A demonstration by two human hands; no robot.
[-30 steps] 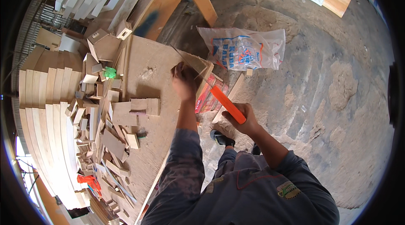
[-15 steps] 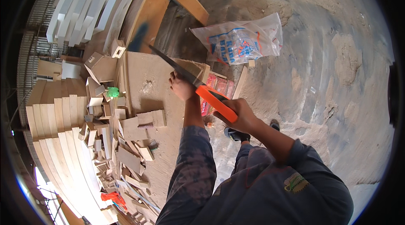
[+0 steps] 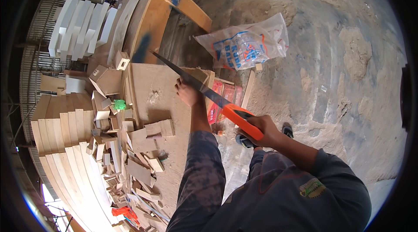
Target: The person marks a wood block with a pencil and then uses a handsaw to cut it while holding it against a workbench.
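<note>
My right hand point(image 3: 264, 131) is wrapped round the orange handle of a handsaw point(image 3: 241, 119). Its long dark blade point(image 3: 174, 67) slants up to the left across the corner of a brown workbench point(image 3: 146, 84). Close against the blade, my left hand point(image 3: 189, 92) rests at the bench's edge with fingers bent. Whatever lies under those fingers is hidden by the hand and blade. A brown board piece point(image 3: 198, 74) shows just beyond the blade. Below the bench edge sits a red printed package point(image 3: 217, 105).
Wood offcuts point(image 3: 139, 173) lie heaped along the bench's left side, with a green bag point(image 3: 119, 104) and an orange cloth point(image 3: 125, 215). Stacked planks point(image 3: 65, 125) stand farther left. A clear plastic sack point(image 3: 250, 45) lies on the concrete floor beside a wooden frame point(image 3: 187, 3).
My right hand has drawn the saw back, down and to the right, so more blade lies on the near side of my left hand. My left hand stays at the bench edge.
</note>
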